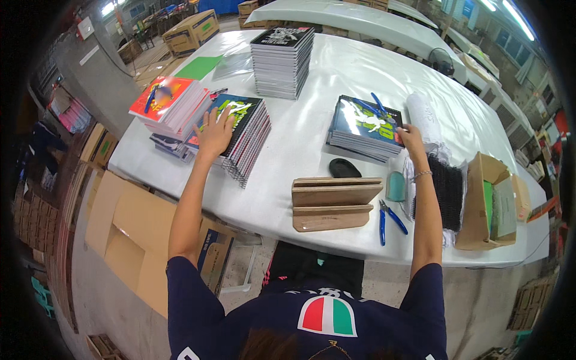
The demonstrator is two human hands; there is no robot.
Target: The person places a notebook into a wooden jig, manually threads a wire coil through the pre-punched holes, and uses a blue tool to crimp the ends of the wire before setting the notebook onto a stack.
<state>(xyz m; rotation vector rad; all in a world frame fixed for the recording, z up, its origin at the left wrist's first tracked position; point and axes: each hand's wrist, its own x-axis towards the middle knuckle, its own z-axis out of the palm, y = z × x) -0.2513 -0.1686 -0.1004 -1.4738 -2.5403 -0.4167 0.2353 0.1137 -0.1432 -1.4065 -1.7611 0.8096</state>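
My left hand (216, 133) lies with fingers spread on a stack of spiral-bound notebooks (247, 137), whose dark covers carry green and white print. At the right, the bent fingers of my right hand (411, 141) pinch the edge of a notebook on a second, similar stack (354, 129). Blue-handled pliers (378, 110) rest on top of that stack. A wooden slotted stand (333, 207) is on the table in front of me. Beside it lie a second pair of blue-handled pliers (384, 222), a teal block (395, 187) and a black oval object (344, 168).
A tall stack of black-covered books (282, 63) stands farther back. At left are an orange-covered stack (170, 105) with a blue-handled tool on it and a green sheet (200, 67). Black coils (445, 186), a white roll (423, 117) and an open cardboard box (489, 207) are at right.
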